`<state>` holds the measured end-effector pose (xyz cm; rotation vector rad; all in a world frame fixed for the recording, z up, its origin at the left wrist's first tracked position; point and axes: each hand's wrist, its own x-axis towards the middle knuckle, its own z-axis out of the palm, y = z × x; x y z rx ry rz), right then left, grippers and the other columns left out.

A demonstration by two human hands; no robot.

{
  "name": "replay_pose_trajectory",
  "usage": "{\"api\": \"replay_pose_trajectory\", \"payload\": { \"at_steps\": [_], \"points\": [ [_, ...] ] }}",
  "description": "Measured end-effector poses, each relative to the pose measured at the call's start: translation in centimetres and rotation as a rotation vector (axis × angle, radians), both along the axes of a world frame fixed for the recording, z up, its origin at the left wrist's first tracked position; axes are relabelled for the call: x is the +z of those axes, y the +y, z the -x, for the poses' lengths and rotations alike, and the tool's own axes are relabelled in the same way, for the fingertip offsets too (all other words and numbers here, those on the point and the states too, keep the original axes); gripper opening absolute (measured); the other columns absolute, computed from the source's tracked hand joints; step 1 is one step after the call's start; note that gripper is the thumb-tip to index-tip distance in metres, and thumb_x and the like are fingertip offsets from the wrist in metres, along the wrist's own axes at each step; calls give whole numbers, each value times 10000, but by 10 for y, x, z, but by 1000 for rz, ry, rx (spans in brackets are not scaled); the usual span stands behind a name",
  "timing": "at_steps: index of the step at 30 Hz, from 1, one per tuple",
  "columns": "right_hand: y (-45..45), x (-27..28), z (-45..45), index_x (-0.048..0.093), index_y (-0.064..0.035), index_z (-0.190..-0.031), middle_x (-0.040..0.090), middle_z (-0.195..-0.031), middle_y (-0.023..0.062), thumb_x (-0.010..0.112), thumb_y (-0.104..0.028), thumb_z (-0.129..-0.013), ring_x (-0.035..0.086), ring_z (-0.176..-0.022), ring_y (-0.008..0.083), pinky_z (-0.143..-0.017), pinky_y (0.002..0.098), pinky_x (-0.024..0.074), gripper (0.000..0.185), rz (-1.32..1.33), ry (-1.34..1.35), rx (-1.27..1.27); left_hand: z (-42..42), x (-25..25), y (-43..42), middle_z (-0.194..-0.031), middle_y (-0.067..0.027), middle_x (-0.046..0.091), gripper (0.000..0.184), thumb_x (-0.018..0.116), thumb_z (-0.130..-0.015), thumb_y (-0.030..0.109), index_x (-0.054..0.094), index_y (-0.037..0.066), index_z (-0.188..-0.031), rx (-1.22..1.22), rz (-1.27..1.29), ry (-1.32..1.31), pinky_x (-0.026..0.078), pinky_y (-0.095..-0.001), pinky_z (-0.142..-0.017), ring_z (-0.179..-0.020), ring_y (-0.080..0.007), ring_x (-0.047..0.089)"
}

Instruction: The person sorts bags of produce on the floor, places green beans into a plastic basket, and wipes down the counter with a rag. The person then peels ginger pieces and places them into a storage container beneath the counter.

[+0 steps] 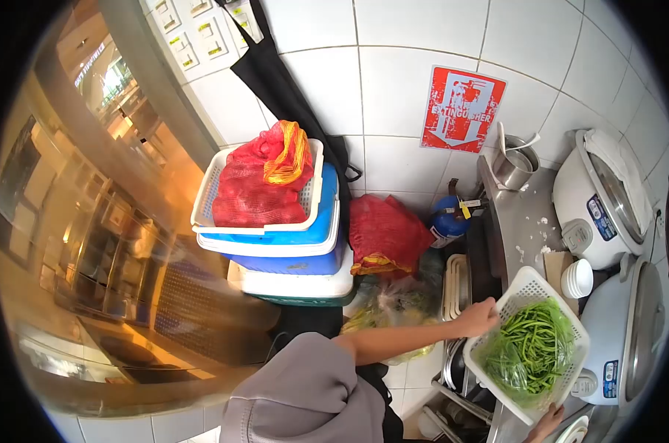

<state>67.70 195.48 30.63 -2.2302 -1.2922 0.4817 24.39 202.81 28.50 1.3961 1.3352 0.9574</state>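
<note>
A white perforated plastic basket (513,284) is held tilted at the edge of the steel counter. Inside it, a clear plastic bag holds a pile of long green beans (535,343). My left hand (478,318) is closed round the basket's upper left rim, its arm stretched out from a grey sleeve. At the basket's lower right edge is my right hand (547,424), partly cut off by the frame, with its fingers against the rim and partly hidden.
Two rice cookers (597,210) (608,332), stacked white bowls (577,279) and a metal pot (515,166) stand on the counter (523,221). Stacked coolers (286,262) bear a basket with a red mesh sack (261,184). A blue extinguisher (447,218) stands by the wall.
</note>
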Motion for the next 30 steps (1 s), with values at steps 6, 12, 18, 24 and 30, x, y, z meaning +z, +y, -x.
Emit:
{"api": "replay_pose_trajectory", "payload": {
  "at_steps": [6,12,18,24,30],
  "points": [
    [-24,67,154,422,64,-1157,505,-1071,195,513,-205,-820,482,-956,257,-830,327,370,440,-275,84,58,118,70,-46,-695,-82,506,168,547,-764,157,495,8,-821,211,-113,-80,412,-323,-597,-661,-157,507],
    [17,74,397,432,22,-1136,551,-1007,131,470,-116,-829,521,-917,219,-838,331,386,338,-321,506,341,342,137,-148,-843,-67,574,213,479,-839,167,553,22,-977,770,-128,564,429,-317,-723,-798,-189,539],
    [24,77,665,462,0,-912,511,-814,208,507,-122,-782,499,-814,381,-727,451,392,184,-504,724,769,596,211,-228,-1053,-75,551,524,359,-881,472,468,63,-1190,894,-451,624,431,-300,-703,-911,-167,521],
    [16,72,754,411,-21,-962,513,-893,224,521,-150,-805,507,-835,403,-700,441,396,231,-400,1147,457,643,161,-244,-1215,-158,457,534,313,-905,429,441,8,-1207,846,-229,976,328,-355,-938,-1117,-275,436],
    [10,70,691,434,-61,-1083,492,-884,126,505,-273,-828,519,-806,283,-675,381,415,339,-175,1116,586,527,170,-225,-1150,-169,498,392,354,-924,276,492,-15,-1147,1148,-551,1250,386,-342,-900,-1049,-274,486]
  ]
}}
